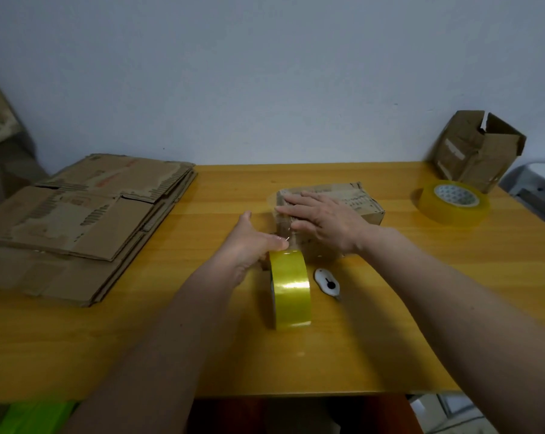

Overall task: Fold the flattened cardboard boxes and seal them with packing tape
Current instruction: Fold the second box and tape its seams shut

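- My right hand (pixel 322 222) lies flat, fingers straight, pressing down on the top of the small folded box (pixel 355 202) near the middle of the table (pixel 390 324); it holds nothing, only pins the box and the tape strip.
- My left hand (pixel 249 245) is curled round the upright tape roll (pixel 291 289), thumb and fingers at its upper edge, just beside the box's near-left corner. The two hands are close together but not touching.
- A clear strip seems to run from the roll up over the box's left end; it is faint, so I cannot say how far it reaches.
- I judge this box folded and partly sealed: the strip looks not yet cut from the roll.
- The small white cutter (pixel 327 281) lies just right of the roll, untouched.
- The box's long axis runs from near-left to far-right across the table, and the taped end faces me and left. The roll stands on edge, with its axle pointing left to right.
- Done, as far as I see: one assembled box (pixel 478 151) at the far right corner, flaps open at the top.
- Left: the stack of flattened boxes (pixel 86 223) on the left, several sheets deep.
- A spare tape roll (pixel 452 202) lies flat at the far right.
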The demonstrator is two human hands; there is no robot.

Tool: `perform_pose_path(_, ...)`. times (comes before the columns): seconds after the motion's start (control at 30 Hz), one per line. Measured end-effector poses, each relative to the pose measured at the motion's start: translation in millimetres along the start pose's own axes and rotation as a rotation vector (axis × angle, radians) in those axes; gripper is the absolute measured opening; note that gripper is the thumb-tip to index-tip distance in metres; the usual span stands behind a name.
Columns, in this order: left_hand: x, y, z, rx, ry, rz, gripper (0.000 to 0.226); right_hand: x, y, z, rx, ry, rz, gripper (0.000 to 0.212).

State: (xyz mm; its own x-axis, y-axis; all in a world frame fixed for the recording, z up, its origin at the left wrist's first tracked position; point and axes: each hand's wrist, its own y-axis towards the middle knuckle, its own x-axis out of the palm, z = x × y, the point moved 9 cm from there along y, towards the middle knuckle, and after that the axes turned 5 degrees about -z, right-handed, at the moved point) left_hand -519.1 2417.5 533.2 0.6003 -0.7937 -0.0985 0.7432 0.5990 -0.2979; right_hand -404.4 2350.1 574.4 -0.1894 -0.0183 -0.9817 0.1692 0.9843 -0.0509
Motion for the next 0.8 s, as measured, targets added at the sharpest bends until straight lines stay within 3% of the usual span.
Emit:
perform_pose_path(0.13,-18.1,-9.5,-4.9,0.047,-0.092,0.064,0.1,-3.4,0.0,-1.0,-0.007,0.082,-0.015,0.044)
perform_pose_path(0.27,-47.3,-25.0,-3.0,0.172,-0.112,0.297,0.079,-12.3,-5.0,-3.4,-0.022,0.265,0.003,0.039)
perform_pose_path(0.37,-65.7,-36.3,6.7,0.272,-0.16,0.451,0.059,-18.9,-8.4,-8.2,-0.005,0.453,0.053,0.023)
perform_pose_path(0.5,-80.7,-47.5,30.8,0.353,-0.021,0.614,0.046,-22.5,-9.4,-14.2,0.019,0.627,0.124,0.043)
perform_pose_path(0.6,-85.6,-51.0,41.9,0.343,0.151,0.694,0.049,-23.3,-10.3,-12.0,0.051,0.693,0.19,0.026)
perform_pose_path(0.67,-84.9,-49.7,47.2,0.353,0.249,0.691,0.056,-25.5,-10.9,-11.3,0.071,0.563,0.247,0.015)
perform_pose_path(0.73,-79.5,-45.0,50.8,0.366,0.345,0.648,0.059,-16.9,-9.5,-10.7,0.087,0.321,0.236,0.04)
perform_pose_path(0.8,-70.8,-39.1,50.9,0.362,0.43,0.602,0.056,-13.3,-10.4,-9.3,0.107,0.104,0.247,0.051)
